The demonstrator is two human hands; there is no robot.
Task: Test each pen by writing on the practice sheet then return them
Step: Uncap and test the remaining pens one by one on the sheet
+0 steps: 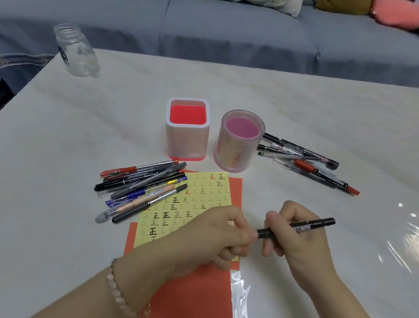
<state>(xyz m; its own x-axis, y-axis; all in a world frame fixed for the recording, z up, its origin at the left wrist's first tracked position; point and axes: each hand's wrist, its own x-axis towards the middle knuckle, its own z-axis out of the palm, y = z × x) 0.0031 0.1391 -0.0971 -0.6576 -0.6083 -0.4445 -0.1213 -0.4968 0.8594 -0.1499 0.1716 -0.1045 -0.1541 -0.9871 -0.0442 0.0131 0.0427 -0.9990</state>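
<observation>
A black marker pen lies level between both hands, just right of the yellow practice sheet printed with rows of characters. My right hand grips its barrel. My left hand pinches its near end, fingers curled over the sheet's lower right corner. The sheet rests on a red-orange paper. Several pens lie heaped at the sheet's left edge. A second group of pens lies to the right of the holders.
A square pink-and-white pen holder and a round pink one stand behind the sheet, with nothing showing inside either. An open glass jar stands at the table's far left corner. A grey sofa runs behind the table. Shiny plastic film covers the right side.
</observation>
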